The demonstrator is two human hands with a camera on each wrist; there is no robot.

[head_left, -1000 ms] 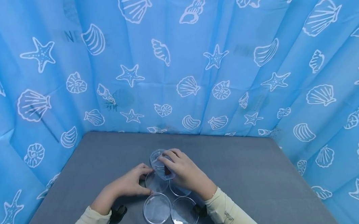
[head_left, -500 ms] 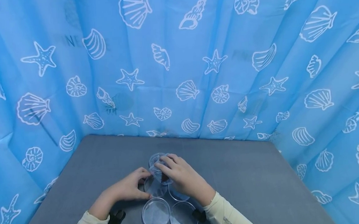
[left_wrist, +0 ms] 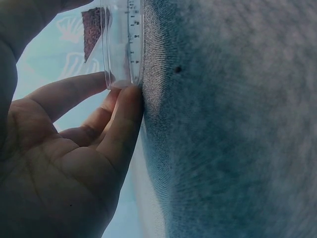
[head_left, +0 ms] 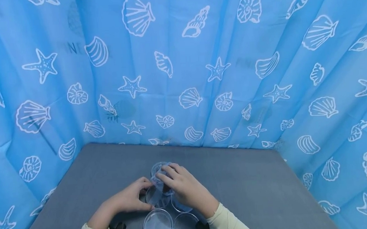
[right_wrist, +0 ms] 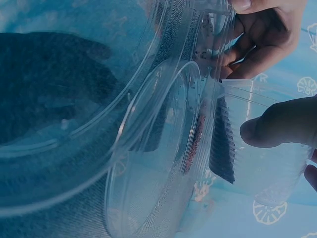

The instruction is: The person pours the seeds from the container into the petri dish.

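My right hand (head_left: 185,183) grips a clear plastic cup (right_wrist: 270,173), tilted on its side. Dark brown granules (right_wrist: 222,144) are banked against the cup's wall; through the clear plastic they look reddish brown in the left wrist view. Its mouth is close over a clear, shallow round dish (head_left: 155,199) on the grey table. Around that dish's left side, my left hand (head_left: 125,200) holds the rim between thumb and fingers. Small printed marks (left_wrist: 133,34) show on clear plastic by the left fingertips. Reddish granules (right_wrist: 194,148) show through the dish wall in the right wrist view.
Two more clear dishes, a left one (head_left: 157,224) and a right one (head_left: 185,225), lie near the front. Another dish (head_left: 180,205) is partly under my right hand, and a round clear one (head_left: 158,167) stands behind. A blue shell-print curtain (head_left: 168,60) surrounds the grey table (head_left: 237,187).
The head view has tilted upward a little. My right hand has brought the cup slightly left over the dish. My left hand keeps its place at the rim.
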